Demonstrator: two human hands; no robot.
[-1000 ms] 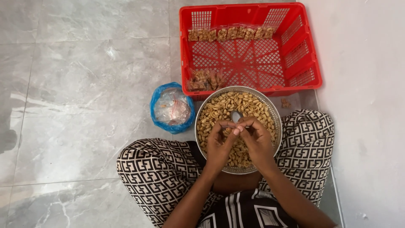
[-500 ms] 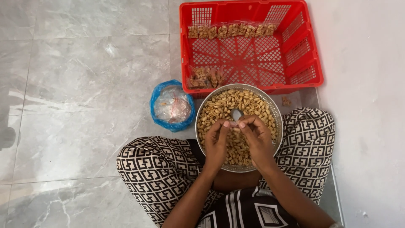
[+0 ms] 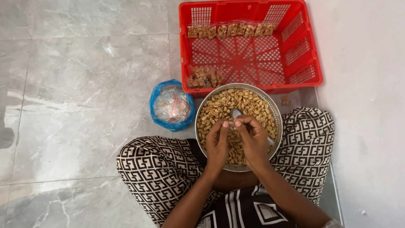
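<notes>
Over a round metal bowl of shelled peanuts, a seated person's two hands meet fingertip to fingertip, the left hand and the right hand each with a pinching grip closed on something small between them; what they pinch is too small to make out. Just beyond the fingertips, a metal spoon lies bowl-up on the heap of nuts, and a thin glint that may be its handle shows past the right hand. Peanuts fill the bowl nearly to its rim, and the bowl sits on the floor between the person's knees, which are covered in black-and-cream patterned fabric. Just beside the bowl, on the person's left, a blue plastic bag stands open on the grey marble floor, with crumpled clear plastic inside. Beyond the bowl, touching or nearly touching its far edge, a red plastic crate rests against a pale wall. A row of small clear packets of nuts lines the crate's far side, and a loose cluster of similar packets lies in its near corner. A few stray nuts lie on the floor between crate and knee.
</notes>
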